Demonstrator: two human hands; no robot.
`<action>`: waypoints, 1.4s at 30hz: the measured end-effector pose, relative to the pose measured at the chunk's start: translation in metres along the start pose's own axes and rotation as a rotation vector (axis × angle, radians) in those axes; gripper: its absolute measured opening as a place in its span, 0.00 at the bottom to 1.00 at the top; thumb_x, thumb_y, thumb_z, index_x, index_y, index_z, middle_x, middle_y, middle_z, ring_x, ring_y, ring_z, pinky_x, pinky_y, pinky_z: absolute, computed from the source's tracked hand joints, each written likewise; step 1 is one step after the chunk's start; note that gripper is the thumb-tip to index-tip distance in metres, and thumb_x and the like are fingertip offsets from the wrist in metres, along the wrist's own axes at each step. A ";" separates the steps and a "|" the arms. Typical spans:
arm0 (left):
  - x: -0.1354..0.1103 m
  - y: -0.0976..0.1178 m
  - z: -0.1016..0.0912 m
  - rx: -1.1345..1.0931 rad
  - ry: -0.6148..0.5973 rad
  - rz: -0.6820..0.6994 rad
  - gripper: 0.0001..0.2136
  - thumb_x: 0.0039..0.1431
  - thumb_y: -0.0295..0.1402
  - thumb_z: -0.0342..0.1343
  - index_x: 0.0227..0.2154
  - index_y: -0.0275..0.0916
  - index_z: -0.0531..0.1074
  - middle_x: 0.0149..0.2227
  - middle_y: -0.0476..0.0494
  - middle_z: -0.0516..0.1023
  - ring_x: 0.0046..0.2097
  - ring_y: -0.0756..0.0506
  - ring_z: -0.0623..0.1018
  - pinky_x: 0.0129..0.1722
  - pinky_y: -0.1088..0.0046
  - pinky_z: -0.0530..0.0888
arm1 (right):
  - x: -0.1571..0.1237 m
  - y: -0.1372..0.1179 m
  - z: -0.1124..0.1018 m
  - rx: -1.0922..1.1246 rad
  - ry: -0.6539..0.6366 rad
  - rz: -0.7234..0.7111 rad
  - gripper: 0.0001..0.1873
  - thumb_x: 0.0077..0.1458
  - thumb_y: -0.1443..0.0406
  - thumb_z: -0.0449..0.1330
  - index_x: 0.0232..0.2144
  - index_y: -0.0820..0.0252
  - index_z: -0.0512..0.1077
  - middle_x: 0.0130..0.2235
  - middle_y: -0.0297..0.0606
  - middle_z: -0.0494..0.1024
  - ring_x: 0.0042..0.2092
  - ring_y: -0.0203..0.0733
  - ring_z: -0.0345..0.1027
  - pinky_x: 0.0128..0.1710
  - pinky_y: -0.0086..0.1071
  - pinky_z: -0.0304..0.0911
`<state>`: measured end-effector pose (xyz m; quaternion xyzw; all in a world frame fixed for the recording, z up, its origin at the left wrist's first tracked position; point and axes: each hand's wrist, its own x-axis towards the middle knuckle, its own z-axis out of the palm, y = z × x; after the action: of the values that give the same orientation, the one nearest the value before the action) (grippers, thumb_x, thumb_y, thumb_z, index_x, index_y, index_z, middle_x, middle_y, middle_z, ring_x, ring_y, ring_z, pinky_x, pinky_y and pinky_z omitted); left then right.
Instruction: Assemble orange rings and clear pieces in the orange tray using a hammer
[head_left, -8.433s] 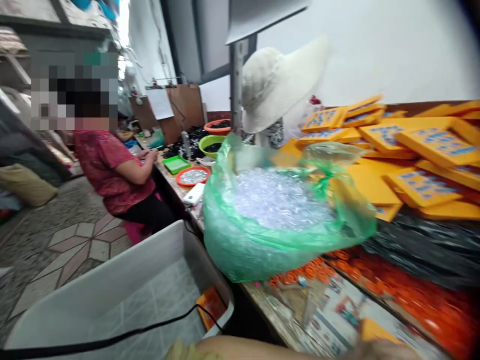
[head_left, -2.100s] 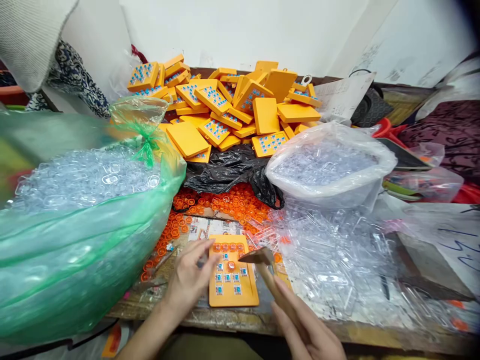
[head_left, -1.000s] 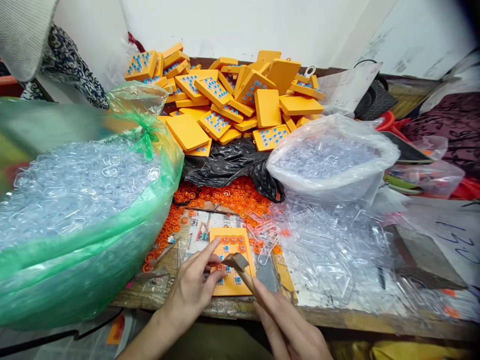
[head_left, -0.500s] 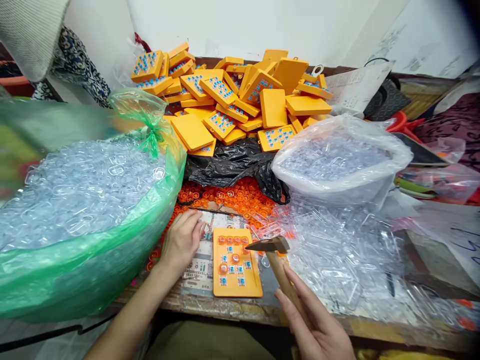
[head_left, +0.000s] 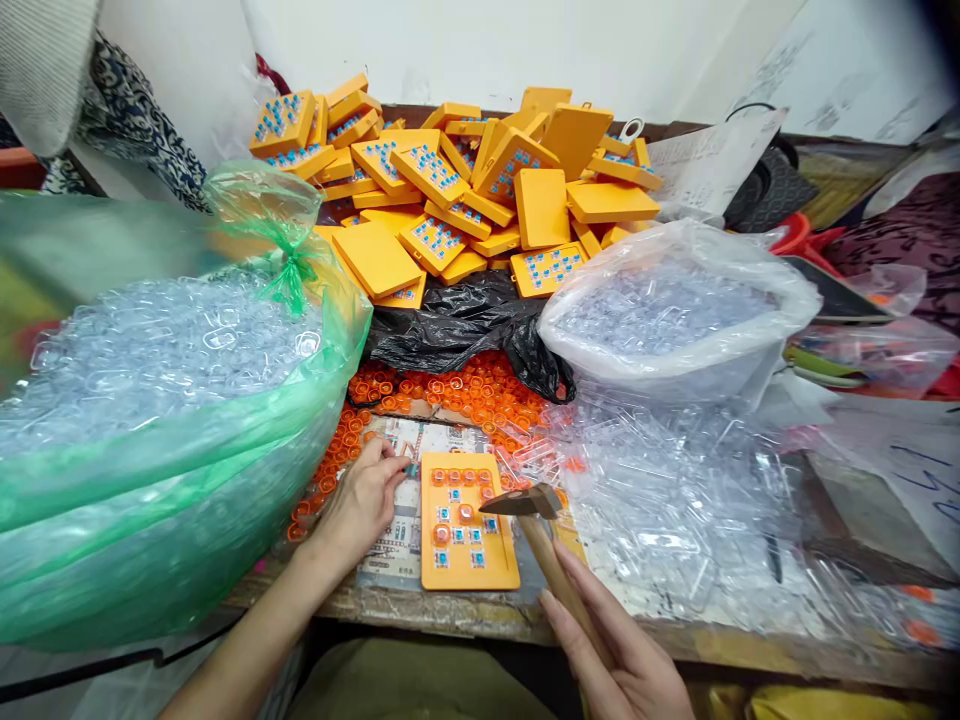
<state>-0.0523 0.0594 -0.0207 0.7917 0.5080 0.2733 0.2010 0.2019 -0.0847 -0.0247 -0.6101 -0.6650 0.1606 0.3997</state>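
Observation:
A yellow plate (head_left: 469,572) with small blue switches lies flat on printed paper at the bench's front. Orange caps (head_left: 454,477) cover its top row and a few other spots; several blue switches (head_left: 478,559) stand bare. My right hand (head_left: 611,640) is wrapped round the wooden handle of a hammer (head_left: 559,570). The hammer's metal head hovers over the plate's right edge. Left of the plate, my left hand (head_left: 364,500) is closed, thumb and fingertips together beside loose orange caps (head_left: 337,455). Whatever is between those fingertips, if anything, I cannot make out.
A green bag (head_left: 322,385) of clear pieces bulges on the left. On the right stands a white bag (head_left: 675,365) of clear parts, with loose clear pieces (head_left: 675,500) before it. Yellow plates (head_left: 544,205) are heaped behind a black plastic bag (head_left: 442,330).
My left hand has drawn slightly down and toward me, its fingers more curled. The hammer stays over the plate's right side. The whole view has shifted a little.

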 end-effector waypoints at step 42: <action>-0.009 0.006 -0.007 0.429 0.187 -0.047 0.13 0.64 0.29 0.47 0.44 0.32 0.74 0.47 0.33 0.78 0.46 0.39 0.79 0.48 0.62 0.75 | 0.002 -0.003 -0.011 -0.139 0.029 -0.084 0.32 0.60 0.71 0.57 0.63 0.47 0.57 0.56 0.32 0.73 0.53 0.39 0.70 0.52 0.25 0.64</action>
<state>-0.0560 0.0487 -0.0137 0.7755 0.5891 0.2266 -0.0136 0.2081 -0.0866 -0.0148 -0.6104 -0.6936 0.0883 0.3723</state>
